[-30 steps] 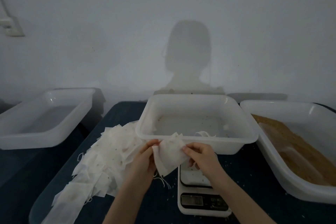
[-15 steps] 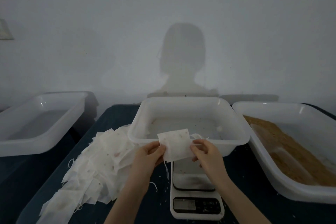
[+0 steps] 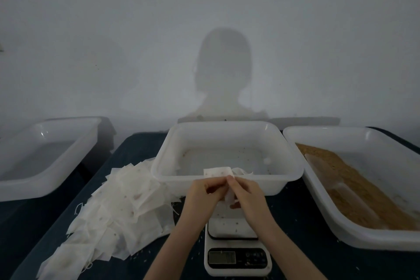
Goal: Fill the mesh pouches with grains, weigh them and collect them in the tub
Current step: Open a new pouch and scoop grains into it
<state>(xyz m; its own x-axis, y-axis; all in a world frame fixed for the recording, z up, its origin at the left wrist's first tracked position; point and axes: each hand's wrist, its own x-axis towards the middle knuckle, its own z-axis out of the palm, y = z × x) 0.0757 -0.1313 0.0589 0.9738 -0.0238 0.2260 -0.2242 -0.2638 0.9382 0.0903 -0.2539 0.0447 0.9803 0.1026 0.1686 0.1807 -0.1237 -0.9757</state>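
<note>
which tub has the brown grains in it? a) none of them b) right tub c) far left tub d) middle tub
b: the right tub holds a bed of brown grains, while the middle tub shows only stray specks and the left tub looks bare.

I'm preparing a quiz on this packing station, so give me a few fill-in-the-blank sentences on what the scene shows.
1. Both hands, left and right, hold one mesh ____.
2. The scale stands directly in front of the ____ tub.
3. The brown grains lie in the tub on the ____.
4. The pile of empty pouches lies to the ____ of the scale.

Missing words: pouch; middle; right; left
</note>
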